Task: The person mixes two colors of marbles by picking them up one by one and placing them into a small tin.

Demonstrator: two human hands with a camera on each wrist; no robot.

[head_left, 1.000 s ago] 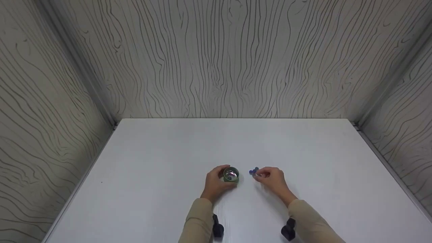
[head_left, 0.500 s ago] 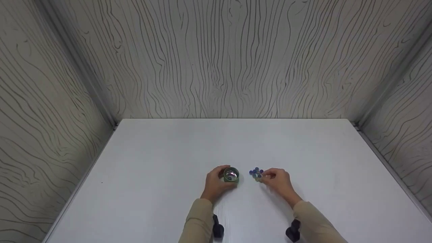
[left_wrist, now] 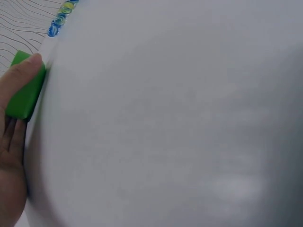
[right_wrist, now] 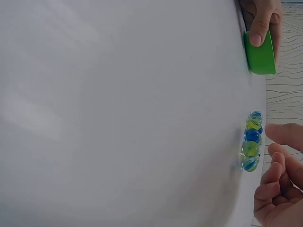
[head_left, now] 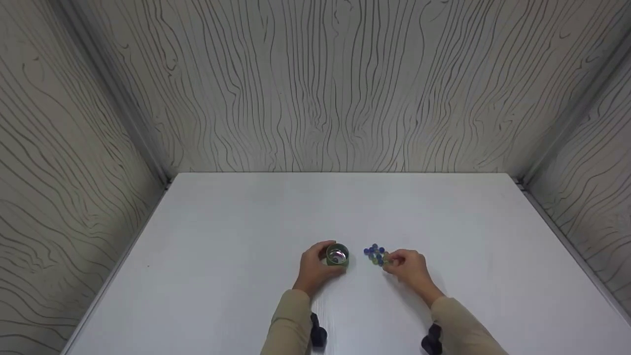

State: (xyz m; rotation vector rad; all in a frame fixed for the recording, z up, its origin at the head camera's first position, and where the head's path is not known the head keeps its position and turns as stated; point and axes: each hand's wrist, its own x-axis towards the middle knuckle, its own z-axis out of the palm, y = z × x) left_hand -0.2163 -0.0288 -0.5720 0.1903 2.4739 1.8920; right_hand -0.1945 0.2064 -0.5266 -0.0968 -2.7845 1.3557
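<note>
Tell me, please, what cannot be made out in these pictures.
Head view: the number of glass marbles, small and partly behind the right hand.
Head view: what the green cup contains, if anything; too small, with glare.
Left wrist view: the rest of the glass marbles, cut off by the top edge.
Right wrist view: the green cup's inside, hidden by its wall; part of the right hand, cut off by the right edge.

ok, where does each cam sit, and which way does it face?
Head: worn on head, facing forward and down at the table; left hand, right hand and sleeves show.
Left wrist: on that wrist, facing the table; green container, part of left hand at left.
Right wrist: on that wrist, facing the table; marbles, right hand at right, left hand top right.
Wrist views share green container, marbles, left hand.
</note>
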